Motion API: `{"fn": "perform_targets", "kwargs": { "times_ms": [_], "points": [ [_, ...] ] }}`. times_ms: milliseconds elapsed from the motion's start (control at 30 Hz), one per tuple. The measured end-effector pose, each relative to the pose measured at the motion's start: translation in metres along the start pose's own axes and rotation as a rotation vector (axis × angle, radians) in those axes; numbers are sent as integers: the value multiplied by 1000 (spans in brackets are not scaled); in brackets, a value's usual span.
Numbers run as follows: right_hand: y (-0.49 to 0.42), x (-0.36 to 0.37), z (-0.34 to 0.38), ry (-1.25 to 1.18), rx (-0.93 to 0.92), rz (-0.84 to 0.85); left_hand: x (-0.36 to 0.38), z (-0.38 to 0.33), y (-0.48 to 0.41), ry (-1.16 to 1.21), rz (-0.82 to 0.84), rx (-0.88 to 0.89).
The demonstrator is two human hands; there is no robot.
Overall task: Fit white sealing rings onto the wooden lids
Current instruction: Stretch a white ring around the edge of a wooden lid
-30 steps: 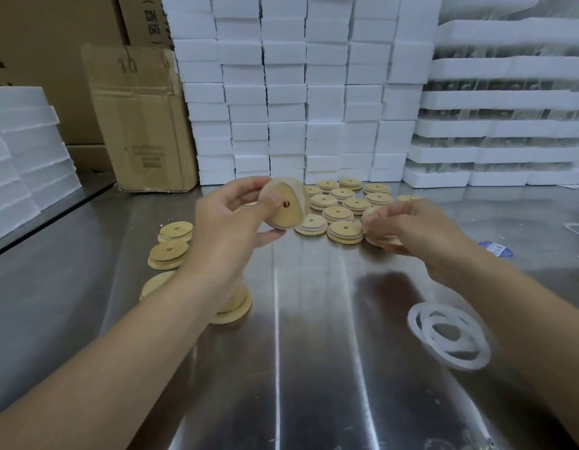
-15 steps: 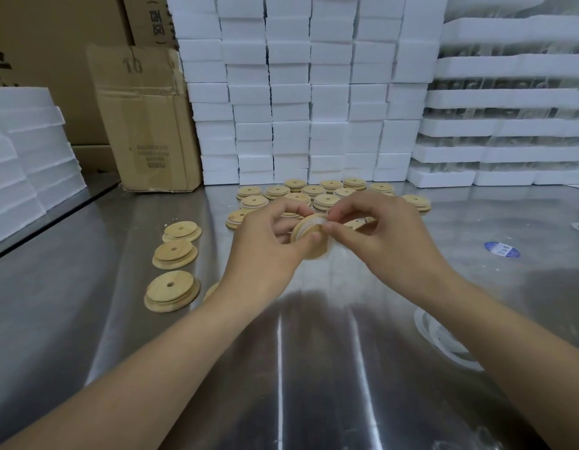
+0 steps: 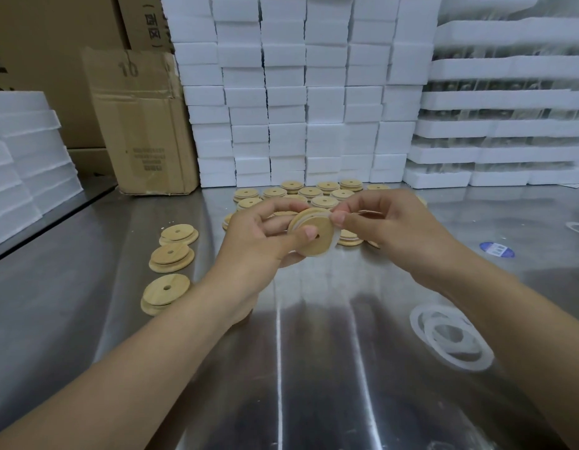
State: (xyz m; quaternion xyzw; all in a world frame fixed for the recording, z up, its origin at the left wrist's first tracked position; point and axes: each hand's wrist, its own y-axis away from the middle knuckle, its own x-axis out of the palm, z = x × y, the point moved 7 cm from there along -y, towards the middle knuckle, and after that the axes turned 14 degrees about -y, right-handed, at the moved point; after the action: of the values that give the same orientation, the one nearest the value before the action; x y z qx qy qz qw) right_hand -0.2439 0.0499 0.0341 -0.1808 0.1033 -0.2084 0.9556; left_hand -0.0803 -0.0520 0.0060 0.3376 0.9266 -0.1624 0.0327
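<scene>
My left hand (image 3: pixel 259 237) grips a round wooden lid (image 3: pixel 317 240) with a centre hole, held tilted above the steel table (image 3: pixel 314 368), thumb on its face. My right hand (image 3: pixel 389 225) pinches a white sealing ring (image 3: pixel 334 237) against the lid's upper right rim; the ring wraps part of the edge. Several more wooden lids (image 3: pixel 309 192) lie behind the hands. Three stepped lids (image 3: pixel 166 287) lie in a row at the left. A small pile of loose white rings (image 3: pixel 450 336) lies at the right, partly under my right forearm.
Stacks of white foam blocks (image 3: pixel 301 92) wall off the back of the table. A cardboard box (image 3: pixel 142 121) stands at the back left, more foam (image 3: pixel 22 164) at the far left. A blue sticker (image 3: pixel 496 249) lies at the right.
My right hand came over from the lids on the table to the lid in my left hand. Both hands lowered to the table's middle, and the white ring now sits against the lid's rim.
</scene>
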Motion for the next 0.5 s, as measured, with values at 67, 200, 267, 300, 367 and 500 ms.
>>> {"fn": "perform_targets", "kwargs": {
  "times_ms": [67, 200, 267, 300, 367, 500],
  "points": [
    [1, -1, 0, -46, 2, -17, 1, 3, 1, 50, 0, -24],
    [3, 6, -5, -76, 46, -22, -1, 8, 0, 185, -50, -65],
    [3, 8, -6, -74, 24, -49, -2, 9, -1, 210, -67, -72],
    [3, 9, -5, -68, -2, -67, -2, 10, -1, 195, -73, -70],
    [4, 12, -3, -12, -58, -76, -1, 10, -1, 111, -81, -51],
    [7, 21, -3, 155, -115, -47, 2, 8, -2, -127, -104, 64]
  ]
}}
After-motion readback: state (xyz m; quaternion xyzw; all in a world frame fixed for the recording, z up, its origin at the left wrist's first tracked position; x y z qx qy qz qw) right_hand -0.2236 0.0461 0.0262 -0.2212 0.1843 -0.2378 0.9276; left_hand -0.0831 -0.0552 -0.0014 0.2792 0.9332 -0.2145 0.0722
